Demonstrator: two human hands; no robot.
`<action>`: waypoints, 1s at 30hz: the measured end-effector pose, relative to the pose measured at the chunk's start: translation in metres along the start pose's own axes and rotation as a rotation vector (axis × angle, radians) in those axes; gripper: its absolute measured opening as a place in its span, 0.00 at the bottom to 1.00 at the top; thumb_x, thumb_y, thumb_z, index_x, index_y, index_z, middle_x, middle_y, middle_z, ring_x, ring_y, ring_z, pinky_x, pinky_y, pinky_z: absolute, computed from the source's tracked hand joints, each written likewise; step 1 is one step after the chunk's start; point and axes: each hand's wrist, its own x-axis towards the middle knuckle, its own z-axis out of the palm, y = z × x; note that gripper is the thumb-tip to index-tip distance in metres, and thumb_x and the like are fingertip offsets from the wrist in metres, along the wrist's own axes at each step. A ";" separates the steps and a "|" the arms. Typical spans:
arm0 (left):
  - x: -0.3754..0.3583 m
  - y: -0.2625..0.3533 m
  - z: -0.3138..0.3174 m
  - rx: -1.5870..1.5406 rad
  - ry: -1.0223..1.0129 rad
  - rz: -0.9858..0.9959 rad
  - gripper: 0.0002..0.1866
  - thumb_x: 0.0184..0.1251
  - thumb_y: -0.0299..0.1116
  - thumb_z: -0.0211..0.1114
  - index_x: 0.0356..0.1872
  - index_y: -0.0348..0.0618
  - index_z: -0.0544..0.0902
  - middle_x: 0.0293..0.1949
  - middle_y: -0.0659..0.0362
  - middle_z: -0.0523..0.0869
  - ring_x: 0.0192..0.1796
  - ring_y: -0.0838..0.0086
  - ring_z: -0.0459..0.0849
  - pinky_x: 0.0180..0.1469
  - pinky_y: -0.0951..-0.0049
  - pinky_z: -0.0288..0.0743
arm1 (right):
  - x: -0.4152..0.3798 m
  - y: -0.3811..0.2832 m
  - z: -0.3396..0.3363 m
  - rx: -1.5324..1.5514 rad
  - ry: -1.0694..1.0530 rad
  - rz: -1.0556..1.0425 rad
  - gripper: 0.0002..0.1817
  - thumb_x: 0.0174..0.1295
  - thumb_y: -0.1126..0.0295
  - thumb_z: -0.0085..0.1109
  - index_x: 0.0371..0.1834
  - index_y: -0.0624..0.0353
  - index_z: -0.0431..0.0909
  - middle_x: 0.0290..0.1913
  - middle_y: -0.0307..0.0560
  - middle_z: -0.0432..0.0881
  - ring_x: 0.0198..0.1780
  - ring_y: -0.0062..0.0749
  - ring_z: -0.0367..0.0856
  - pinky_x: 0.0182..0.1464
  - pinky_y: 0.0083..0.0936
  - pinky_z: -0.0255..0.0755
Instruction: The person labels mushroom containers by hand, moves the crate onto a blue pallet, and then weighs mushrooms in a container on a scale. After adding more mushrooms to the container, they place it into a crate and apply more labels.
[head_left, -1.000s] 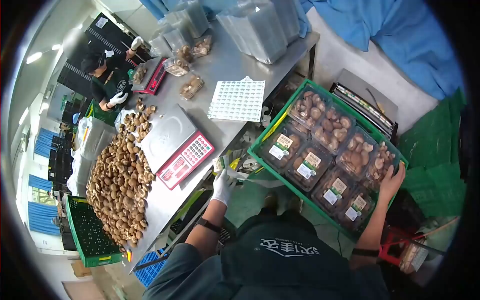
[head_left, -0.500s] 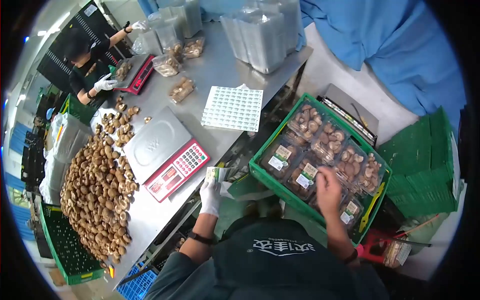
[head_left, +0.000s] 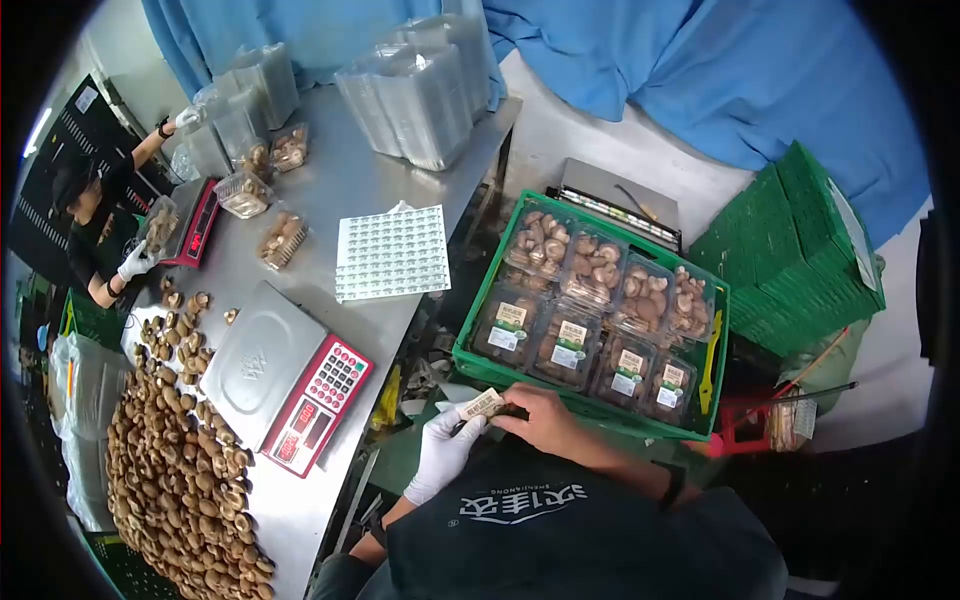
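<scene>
In front of my chest, my gloved left hand (head_left: 446,455) pinches a small stack of labels (head_left: 482,405). My bare right hand (head_left: 540,418) touches the right end of the stack with its fingers pressed together. Just beyond them stands a green crate (head_left: 590,402) holding clear packs of mushrooms in two rows. The packs in the near row, such as this labelled pack (head_left: 567,347), carry labels; the far-row packs (head_left: 592,270) show none.
A metal table (head_left: 335,115) bears a scale (head_left: 285,375), a mushroom pile (head_left: 180,490), a label sheet (head_left: 393,252) and stacked clear trays (head_left: 415,95). A co-worker (head_left: 100,215) handles a pack at another scale (head_left: 193,228). Folded green crates (head_left: 790,255) stand right.
My right hand has left the crate and met my left hand at the labels. The view has turned right. The nearest packs at the right now show their labels uncovered.
</scene>
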 end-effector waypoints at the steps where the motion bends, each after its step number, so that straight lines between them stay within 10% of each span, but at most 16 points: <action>1: 0.000 -0.001 -0.001 -0.002 0.005 -0.004 0.12 0.70 0.26 0.65 0.52 0.37 0.85 0.37 0.65 0.86 0.40 0.83 0.80 0.47 0.80 0.76 | -0.003 0.002 0.000 -0.021 0.007 0.021 0.14 0.55 0.69 0.72 0.42 0.63 0.82 0.38 0.51 0.82 0.41 0.45 0.83 0.44 0.34 0.76; 7: 0.007 0.001 -0.032 0.328 -0.202 0.176 0.05 0.67 0.24 0.67 0.41 0.35 0.85 0.42 0.56 0.87 0.48 0.74 0.84 0.53 0.74 0.76 | -0.007 0.006 -0.004 -0.018 -0.030 -0.014 0.10 0.54 0.72 0.71 0.34 0.66 0.80 0.31 0.51 0.78 0.33 0.45 0.79 0.36 0.34 0.72; 12: 0.004 0.012 -0.034 0.926 0.035 0.548 0.35 0.48 0.28 0.77 0.61 0.46 0.74 0.56 0.49 0.77 0.55 0.51 0.78 0.56 0.59 0.76 | -0.005 0.009 -0.019 -0.066 -0.199 -0.037 0.11 0.53 0.72 0.72 0.32 0.66 0.79 0.30 0.51 0.78 0.33 0.45 0.78 0.36 0.34 0.72; 18: 0.011 -0.015 -0.018 0.701 -0.120 0.687 0.20 0.61 0.30 0.67 0.56 0.43 0.80 0.54 0.52 0.80 0.62 0.58 0.78 0.70 0.50 0.64 | 0.003 -0.006 -0.015 -0.123 -0.357 0.062 0.08 0.54 0.76 0.71 0.36 0.65 0.83 0.31 0.50 0.79 0.33 0.42 0.80 0.36 0.30 0.72; 22: 0.000 -0.047 -0.007 0.285 0.008 0.420 0.16 0.64 0.25 0.65 0.53 0.44 0.81 0.38 0.53 0.83 0.41 0.57 0.86 0.42 0.64 0.80 | 0.004 0.005 -0.009 -0.142 -0.344 0.138 0.08 0.54 0.77 0.71 0.36 0.66 0.82 0.33 0.50 0.82 0.33 0.37 0.83 0.37 0.28 0.73; 30: -0.004 -0.060 -0.015 0.343 -0.034 0.396 0.13 0.59 0.23 0.67 0.46 0.44 0.84 0.29 0.56 0.79 0.32 0.59 0.82 0.35 0.64 0.76 | 0.005 0.008 0.001 -0.121 -0.344 0.281 0.10 0.53 0.78 0.71 0.36 0.67 0.81 0.33 0.49 0.84 0.33 0.32 0.83 0.38 0.26 0.74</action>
